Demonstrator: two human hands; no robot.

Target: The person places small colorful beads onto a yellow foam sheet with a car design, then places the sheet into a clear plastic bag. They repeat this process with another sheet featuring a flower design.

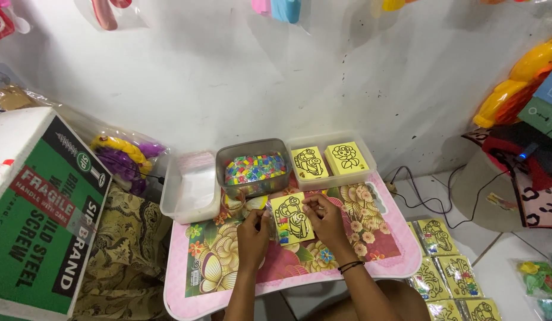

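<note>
- A yellow card [292,219] with a black outline drawing of a car is held just above the middle of the small table [400,261], tilted a little, with a strip of small coloured packets along its lower left edge
- The left hand [252,230] pinches the card's left side, fingers closed on it together with a clear plastic sleeve [268,215] that is hard to make out
- The right hand [327,217] grips the card's right edge near its top corner, thumb and fingers closed on it; a dark band [350,266] sits on that wrist
- The table has a pink rim and a printed top with flowers and butterflies
- At the table's far edge, in the middle, stands a grey tub [253,168] full of small coloured packets, just behind the card
- To its right, at the far right corner, a clear tray [332,159] holds two stacks of yellow drawing cards, one with a car and one with a flower
- To the tub's left, at the far left corner, a clear box [190,185] holds a stack of clear sleeves
- On the floor beside the table's right edge lie finished packs [445,268] of yellow cards in clear wrapping
- A large green and white cardboard box [41,214] stands well to the left of the table
</note>
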